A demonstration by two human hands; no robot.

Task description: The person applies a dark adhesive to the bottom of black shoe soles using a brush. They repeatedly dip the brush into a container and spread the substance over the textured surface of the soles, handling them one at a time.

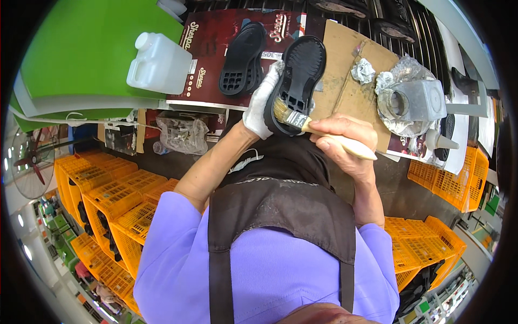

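Shoe sole [302, 75]: probably light, stiffly flexible; best held by side rim.
Left hand [260, 110]: gloved, gripping sole's edge.
Right hand [348, 136]: gripping brush [297, 119] by handle.

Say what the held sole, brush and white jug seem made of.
Held sole: probably matte black rubber or foam, moulded with square recesses. Brush: smooth pale handle, likely wood; silvery, apparently metal ferrule; tan bristles, fibre unclear. White jug: likely plastic, with cloudy, translucent walls.
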